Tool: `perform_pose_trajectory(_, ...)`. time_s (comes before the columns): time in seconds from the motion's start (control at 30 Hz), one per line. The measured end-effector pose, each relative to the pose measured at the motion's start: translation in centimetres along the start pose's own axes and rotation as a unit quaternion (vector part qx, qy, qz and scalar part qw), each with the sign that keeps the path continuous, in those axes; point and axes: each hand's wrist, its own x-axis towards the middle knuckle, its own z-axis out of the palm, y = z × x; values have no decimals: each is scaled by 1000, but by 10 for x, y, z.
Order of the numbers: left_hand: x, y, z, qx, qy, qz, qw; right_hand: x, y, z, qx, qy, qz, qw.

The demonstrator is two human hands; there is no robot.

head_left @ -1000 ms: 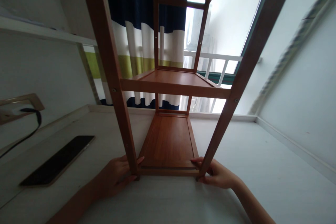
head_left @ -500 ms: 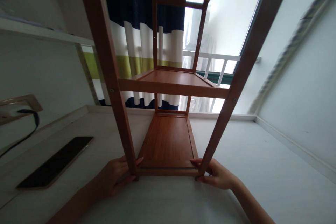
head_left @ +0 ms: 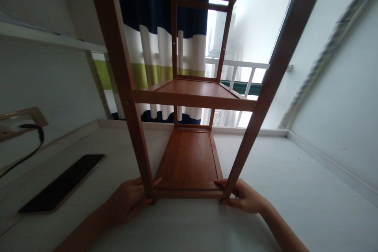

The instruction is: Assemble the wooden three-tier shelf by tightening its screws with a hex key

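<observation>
A tall brown wooden shelf rack [head_left: 189, 96] stands on the pale floor in front of me, with a bottom shelf, a middle shelf and a top shelf. My left hand [head_left: 130, 199] is wrapped round the foot of its near left leg. My right hand [head_left: 243, 197] is closed round the foot of its near right leg. Both hands rest low against the floor at the rack's front corners.
A flat dark panel with a pale frame [head_left: 60, 185] lies on the floor to the left. A black cable [head_left: 29, 147] hangs at the left wall. Behind the rack hang a striped curtain [head_left: 153, 43] and a window with a white railing [head_left: 245, 73]. A white wall [head_left: 339, 98] runs along the right.
The view has shifted very slightly. Both hands stay on the rack's front legs and the rack has barely moved.
</observation>
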Motion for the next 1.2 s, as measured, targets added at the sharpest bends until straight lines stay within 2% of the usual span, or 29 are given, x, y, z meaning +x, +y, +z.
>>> perform_pose_trajectory(0.23, 3, 2, -2, -5, 5, 9, 1000, 1, 1, -1, 12, -1, 23, 1000)
perform_pose_trajectory(0.5, 2, 4, 1, -25, 16, -30, 999, -1, -4, -2, 5, -3, 43, 999)
perform_pose_trajectory(0.87, 4, 7, -1, -43, 40, -58, 997, -2, -6, -4, 5, -9, 47, 999)
perform_pose_trajectory(1.2, 3, 5, 1, -42, 50, -57, 996, 0, -1, -3, 16, -14, 46, 999)
